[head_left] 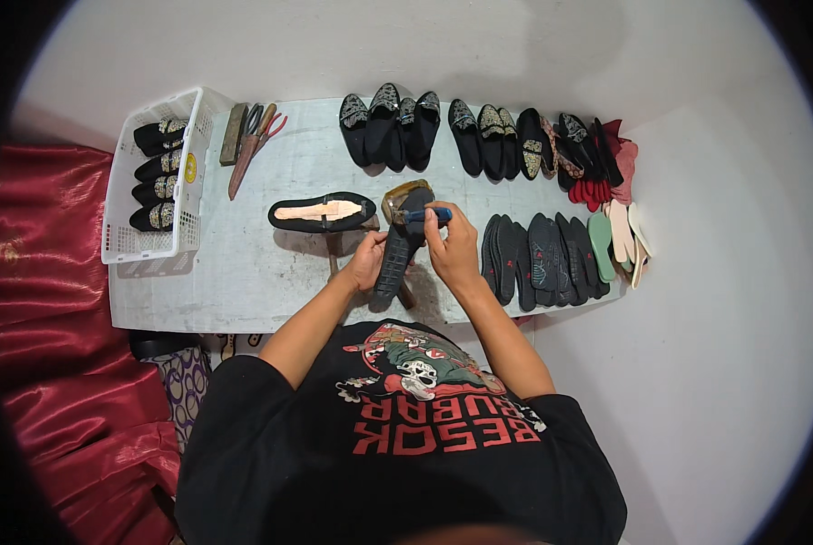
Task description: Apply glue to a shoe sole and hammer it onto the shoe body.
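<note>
My left hand (367, 261) grips a dark, ridged shoe sole (390, 274) by its left edge, tilted above the table near the front edge. In my right hand (454, 250) is a small blue-handled tool (443, 214), its tip against the upper part of the sole; I cannot make out whether it is a brush. Just behind the sole stands a yellowish, stained container (394, 202), partly covered by it. To the left, a black shoe (323, 213) lies bottom up, showing a pale inner strip. A wooden handle (407, 298) peeks out under the sole.
At the left edge a white plastic basket (188, 245) holds several shoes. Pliers (270, 127) and other hand tools lie beside it. Finished-looking black shoes (384, 127) line the back. Stacked dark soles (542, 259) and pale green and cream insoles (601, 245) sit at the right.
</note>
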Available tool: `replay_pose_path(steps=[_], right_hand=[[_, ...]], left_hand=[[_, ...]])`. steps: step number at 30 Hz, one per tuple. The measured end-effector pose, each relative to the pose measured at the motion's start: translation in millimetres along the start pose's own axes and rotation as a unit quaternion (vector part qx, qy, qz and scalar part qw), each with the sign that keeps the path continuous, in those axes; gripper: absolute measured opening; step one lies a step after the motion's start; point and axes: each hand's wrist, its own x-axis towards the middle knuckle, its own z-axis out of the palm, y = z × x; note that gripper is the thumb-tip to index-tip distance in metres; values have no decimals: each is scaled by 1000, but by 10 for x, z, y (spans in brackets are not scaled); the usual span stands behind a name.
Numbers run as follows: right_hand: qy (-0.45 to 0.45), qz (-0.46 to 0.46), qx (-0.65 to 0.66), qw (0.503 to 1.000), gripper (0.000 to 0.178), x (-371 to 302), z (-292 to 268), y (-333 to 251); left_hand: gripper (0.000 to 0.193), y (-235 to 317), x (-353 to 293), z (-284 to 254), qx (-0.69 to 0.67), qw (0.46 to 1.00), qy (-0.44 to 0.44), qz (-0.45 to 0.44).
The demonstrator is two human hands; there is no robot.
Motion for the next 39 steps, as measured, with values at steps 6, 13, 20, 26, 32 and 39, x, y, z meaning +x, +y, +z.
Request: replay_pose_path(steps=[6, 13, 20, 26, 32, 39], right_hand=[[43, -36, -48, 997, 19, 289, -143, 169], [15, -82, -52, 995, 17, 158, -110, 59], [-11, -60, -30, 998, 17, 148, -128, 41], [41, -60, -50, 996, 16, 348, -243, 175], [-42, -59, -45, 996, 16, 48, -159, 55], [-29, -51, -33, 998, 16, 206, -172, 148]], left_hand=[[63, 2, 36, -57, 6, 999, -40, 10], [65, 27, 16, 90, 0, 1000, -5, -6], [65, 45, 46, 112, 24, 1000, -13, -8], [62, -15, 117, -6, -3, 998, -49, -26], [64, 47, 99, 38, -5, 999, -34, -2], [63, 102, 116, 127, 4, 1000, -27, -2]])
